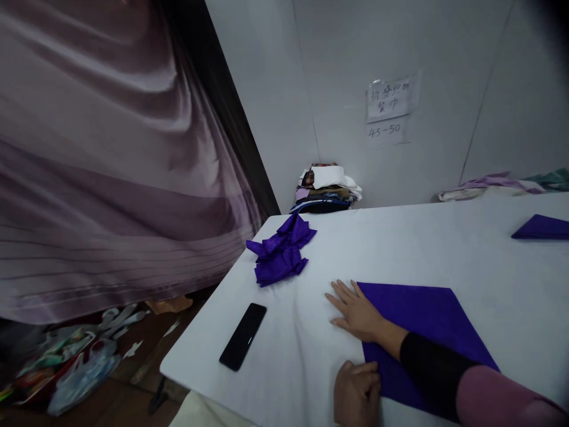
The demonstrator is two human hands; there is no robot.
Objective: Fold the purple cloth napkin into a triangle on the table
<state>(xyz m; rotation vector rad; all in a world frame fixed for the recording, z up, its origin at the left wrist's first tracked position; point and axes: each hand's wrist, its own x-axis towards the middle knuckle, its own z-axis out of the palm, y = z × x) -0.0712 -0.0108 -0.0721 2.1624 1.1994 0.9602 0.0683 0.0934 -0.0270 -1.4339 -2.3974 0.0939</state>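
A square of purple cloth, a napkin [418, 308], lies flat on the white table [311, 350]. My right hand [358, 311] is open, palm down, fingers spread across the napkin's left edge and onto the tabletop; its forearm crosses over the cloth. Just below, my left hand [357, 392] is closed at the lower left edge of the napkin, thumb and forefinger pinching the cloth there. The forearm hides part of the napkin's middle and right side.
Crumpled purple cloth [282, 252] lies at the table's far left, with a black phone [243, 336] nearer. A folded purple cloth [542, 228] rests at right. Stacked clothes [326, 190] stand against the wall behind. A pink curtain [111, 148] hangs left; bags [84, 376] sit on the floor.
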